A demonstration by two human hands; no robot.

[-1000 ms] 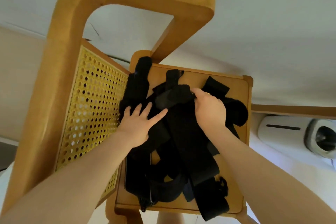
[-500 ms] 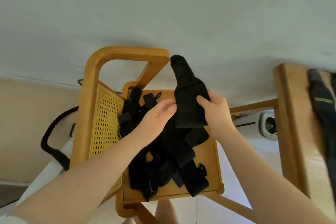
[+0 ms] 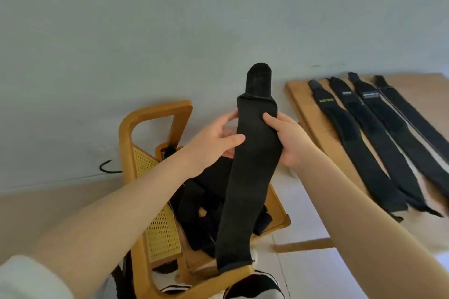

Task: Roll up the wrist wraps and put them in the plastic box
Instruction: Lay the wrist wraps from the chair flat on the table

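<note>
Here, from the largest thing to the smallest:
Table (image 3: 307,107): four wrist wraps (image 3: 379,143) are lying flat on it, side by side.
Chair (image 3: 155,114): a heap of black wraps (image 3: 196,204) is sitting on its seat.
Held wrap (image 3: 252,167): it is hanging long above the chair.
Left hand (image 3: 213,143): its fingers are pinching the left edge.
Right hand (image 3: 289,141): its fingers are curling round the right edge.
</note>
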